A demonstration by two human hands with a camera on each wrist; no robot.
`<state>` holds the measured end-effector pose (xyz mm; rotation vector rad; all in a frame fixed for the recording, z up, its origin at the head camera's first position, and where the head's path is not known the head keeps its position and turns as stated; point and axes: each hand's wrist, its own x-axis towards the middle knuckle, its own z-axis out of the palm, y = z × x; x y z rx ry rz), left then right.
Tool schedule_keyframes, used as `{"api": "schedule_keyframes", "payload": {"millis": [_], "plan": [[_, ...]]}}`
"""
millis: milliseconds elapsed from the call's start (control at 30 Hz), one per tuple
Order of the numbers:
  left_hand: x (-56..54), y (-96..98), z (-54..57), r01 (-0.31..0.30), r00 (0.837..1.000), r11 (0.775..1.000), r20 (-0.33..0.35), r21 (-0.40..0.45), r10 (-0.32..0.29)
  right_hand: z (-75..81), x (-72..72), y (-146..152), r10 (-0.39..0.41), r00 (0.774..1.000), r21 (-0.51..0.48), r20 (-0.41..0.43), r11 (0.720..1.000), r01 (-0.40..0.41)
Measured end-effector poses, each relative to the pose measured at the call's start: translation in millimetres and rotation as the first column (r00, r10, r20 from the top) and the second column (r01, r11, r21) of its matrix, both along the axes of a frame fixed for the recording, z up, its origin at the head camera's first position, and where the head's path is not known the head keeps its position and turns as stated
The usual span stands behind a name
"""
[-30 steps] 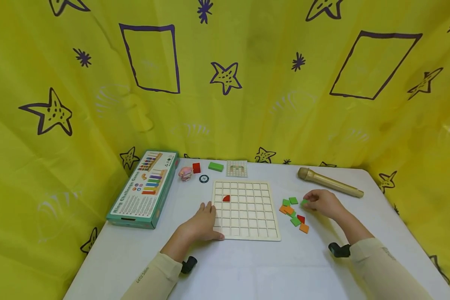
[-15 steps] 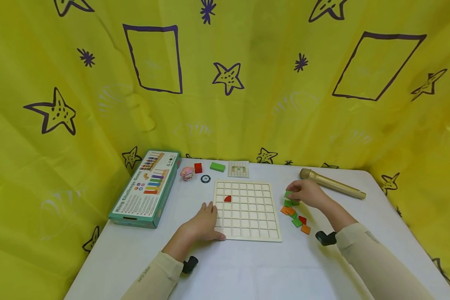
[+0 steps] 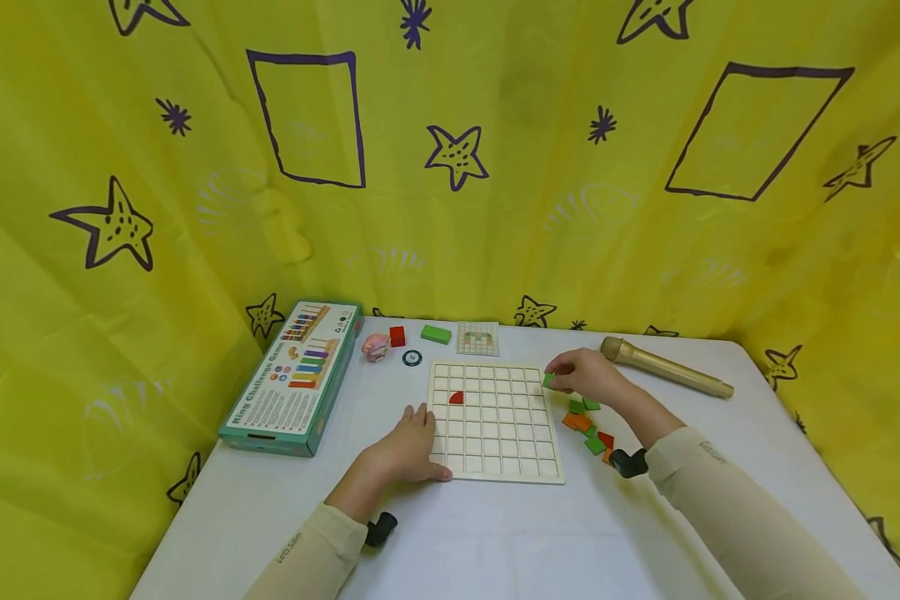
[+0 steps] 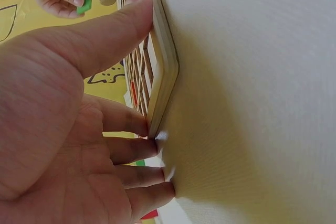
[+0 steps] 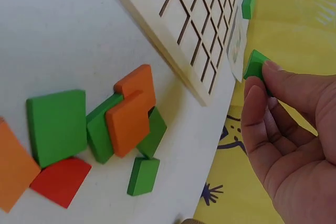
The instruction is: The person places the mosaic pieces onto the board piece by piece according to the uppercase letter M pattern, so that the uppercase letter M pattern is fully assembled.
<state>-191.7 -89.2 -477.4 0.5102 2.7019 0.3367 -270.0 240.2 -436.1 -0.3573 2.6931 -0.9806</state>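
A pale wooden grid board [image 3: 498, 429] lies mid-table, with a red quarter-round tile [image 3: 457, 398] in a cell toward its upper left. My left hand [image 3: 401, 450] rests at the board's near-left corner; its thumb lies over the near edge and its fairly straight fingers touch the left side. Between thumb and fingertips my right hand [image 3: 588, 375] pinches a green tile [image 5: 255, 65], held up by the board's far-right corner. Loose tiles are scattered right of the board: several green tiles [image 5: 56, 127], orange tiles [image 5: 128, 124] and a red tile [image 5: 61, 182], some overlapping.
A game box [image 3: 288, 383] lies at the left. Behind the board are a pattern card [image 3: 477, 339], a green block [image 3: 436, 334], a red block [image 3: 397, 336], a pink figure [image 3: 376, 348] and a round chip [image 3: 412, 358]. A gold microphone [image 3: 667, 368] lies at back right.
My right hand has moved left with the green tile, from beyond the loose tiles to the board's far-right corner. My left hand has stayed against the board.
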Motion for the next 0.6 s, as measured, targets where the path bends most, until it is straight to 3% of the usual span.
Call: {"api": "schedule_keyframes", "payload": {"millis": [600], "plan": [[0.1, 0.5, -2.9, -0.017, 1.0, 1.0, 0.008, -0.001, 0.017, -14.5, -16.6, -37.7, 0.014, 0.999, -0.086, 0.034, 0.996, -0.011]]}}
